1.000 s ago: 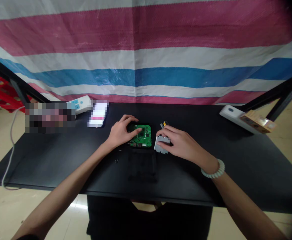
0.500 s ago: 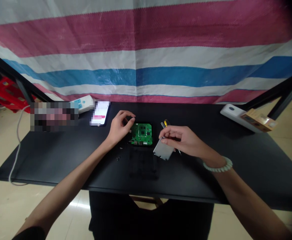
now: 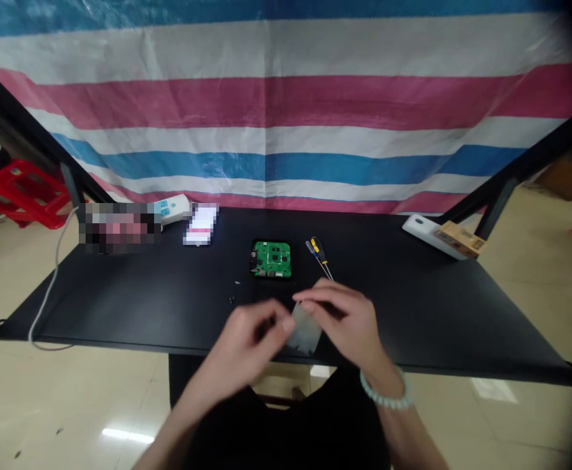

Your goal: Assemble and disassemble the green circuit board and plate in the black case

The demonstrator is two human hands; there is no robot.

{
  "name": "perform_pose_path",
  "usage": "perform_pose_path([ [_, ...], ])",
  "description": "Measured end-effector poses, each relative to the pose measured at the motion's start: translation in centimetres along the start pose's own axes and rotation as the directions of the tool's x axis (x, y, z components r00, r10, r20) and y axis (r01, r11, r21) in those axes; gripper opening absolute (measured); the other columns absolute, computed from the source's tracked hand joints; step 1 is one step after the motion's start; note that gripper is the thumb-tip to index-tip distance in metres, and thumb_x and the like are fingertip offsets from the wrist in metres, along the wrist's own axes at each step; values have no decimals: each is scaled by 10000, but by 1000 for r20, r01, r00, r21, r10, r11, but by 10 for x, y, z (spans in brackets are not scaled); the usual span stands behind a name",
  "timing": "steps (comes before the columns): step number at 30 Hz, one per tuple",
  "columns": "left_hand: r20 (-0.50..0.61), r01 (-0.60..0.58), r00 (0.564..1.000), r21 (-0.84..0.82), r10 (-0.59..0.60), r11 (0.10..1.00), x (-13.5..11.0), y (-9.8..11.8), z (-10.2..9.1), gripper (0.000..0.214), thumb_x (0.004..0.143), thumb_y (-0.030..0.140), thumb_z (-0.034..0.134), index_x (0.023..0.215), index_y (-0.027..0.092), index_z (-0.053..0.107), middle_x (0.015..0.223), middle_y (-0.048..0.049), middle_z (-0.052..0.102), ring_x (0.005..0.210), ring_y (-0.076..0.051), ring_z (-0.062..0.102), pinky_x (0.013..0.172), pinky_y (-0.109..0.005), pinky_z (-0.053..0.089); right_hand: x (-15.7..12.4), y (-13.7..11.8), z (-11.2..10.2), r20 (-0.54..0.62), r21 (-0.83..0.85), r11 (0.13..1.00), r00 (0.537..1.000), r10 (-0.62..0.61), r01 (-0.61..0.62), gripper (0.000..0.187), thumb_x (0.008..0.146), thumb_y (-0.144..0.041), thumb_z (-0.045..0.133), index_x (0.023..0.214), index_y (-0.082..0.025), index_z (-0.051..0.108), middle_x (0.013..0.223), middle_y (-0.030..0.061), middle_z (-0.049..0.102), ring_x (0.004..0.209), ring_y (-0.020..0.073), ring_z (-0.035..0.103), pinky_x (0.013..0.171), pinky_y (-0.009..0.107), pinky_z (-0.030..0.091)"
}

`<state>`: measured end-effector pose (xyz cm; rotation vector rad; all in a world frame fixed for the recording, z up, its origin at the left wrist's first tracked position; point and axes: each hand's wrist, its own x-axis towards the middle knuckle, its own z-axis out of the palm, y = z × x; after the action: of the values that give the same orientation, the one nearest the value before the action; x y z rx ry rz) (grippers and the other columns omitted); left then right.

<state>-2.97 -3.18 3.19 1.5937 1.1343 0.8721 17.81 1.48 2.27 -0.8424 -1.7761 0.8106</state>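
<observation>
A thin grey metal plate (image 3: 306,331) hangs tilted near the table's front edge, its upper part pinched by my right hand (image 3: 347,320). Beside the plate's left edge is my left hand (image 3: 251,339), fingers curled and thumb close to the plate. Motion blur hides whether the left fingers grip it. Farther back lies a green circuit board (image 3: 278,260) in a black square case, with ports along its near and left sides. Just beyond my right hand lie two screwdrivers, one with a yellow and black handle (image 3: 317,247) and one with a blue-grey handle (image 3: 310,247).
Small screws (image 3: 231,300) lie left of the board. A lit phone (image 3: 201,225) and a white power strip (image 3: 175,207) are at the back left, by a blurred-out patch. A white device (image 3: 425,232) and a cardboard box (image 3: 459,240) sit at the right.
My left hand has left the board and come down to the plate. My right hand has brought the plate nearer the front edge. The view has tilted, and the screwdrivers show more fully.
</observation>
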Motion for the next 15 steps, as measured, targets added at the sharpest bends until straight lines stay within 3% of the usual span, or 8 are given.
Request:
perform_pose_path([
  [1, 50, 39, 998, -37, -38, 999, -21, -4, 12, 432, 1089, 484, 547, 815, 174, 672, 730, -9, 674, 666, -128, 565, 633, -234, 399, -16, -8, 9, -25, -7, 1000, 1000, 11, -11, 148, 990, -196, 705, 1022, -250, 838, 800, -2, 727, 679, 113, 658, 606, 223, 511],
  [4, 57, 180, 984, -229, -172, 956, -69, -27, 43, 458, 1106, 523, 491, 857, 168, 639, 703, -12, 688, 545, -91, 493, 596, -219, 393, -64, -23, 33, -83, -17, 995, 992, 96, -97, 149, 983, -189, 710, 1016, -271, 830, 781, -13, 693, 667, 111, 648, 602, 205, 532],
  [6, 61, 235, 971, -399, -230, 886, -88, -43, 55, 495, 1084, 603, 484, 894, 168, 626, 656, -8, 653, 466, -82, 430, 476, -211, 298, -91, -27, 43, -119, -18, 987, 980, 158, -161, 241, 992, -201, 694, 1191, -301, 786, 859, -6, 702, 697, 121, 658, 638, 217, 568],
  [8, -10, 225, 966, -465, -258, 856, -97, -55, 60, 501, 1068, 617, 513, 908, 159, 640, 648, -4, 627, 473, -80, 422, 481, -207, 294, -112, -31, 48, -102, -52, 982, 980, 173, -179, 439, 967, -252, 736, 1397, -321, 681, 1129, 47, 726, 757, 133, 678, 679, 245, 607],
  [10, -107, 183, 959, -466, -261, 866, -101, -60, 61, 508, 1055, 612, 548, 860, 152, 645, 648, 2, 590, 514, -83, 426, 513, -205, 310, -127, -34, 48, -67, -158, 971, 983, 171, -179, 640, 890, -324, 843, 1487, -326, 614, 1356, 98, 670, 889, 176, 714, 764, 285, 640],
  [12, -174, 145, 955, -429, -239, 892, -101, -61, 59, 508, 1047, 601, 572, 831, 148, 655, 673, 0, 574, 564, -92, 434, 552, -207, 333, -135, -37, 47, -16, -243, 957, 987, 158, -157, 758, 852, -354, 881, 1540, -322, 564, 1434, 115, 637, 985, 217, 730, 796, 301, 654],
  [15, -207, 103, 961, -347, -183, 932, -102, -58, 58, 497, 1049, 581, 579, 830, 146, 678, 713, -9, 581, 619, -107, 443, 604, -218, 359, -139, -40, 46, 3, -337, 933, 991, 137, -128, 708, 913, -315, 807, 1565, -318, 533, 1406, 106, 660, 1015, 232, 744, 839, 322, 665],
])
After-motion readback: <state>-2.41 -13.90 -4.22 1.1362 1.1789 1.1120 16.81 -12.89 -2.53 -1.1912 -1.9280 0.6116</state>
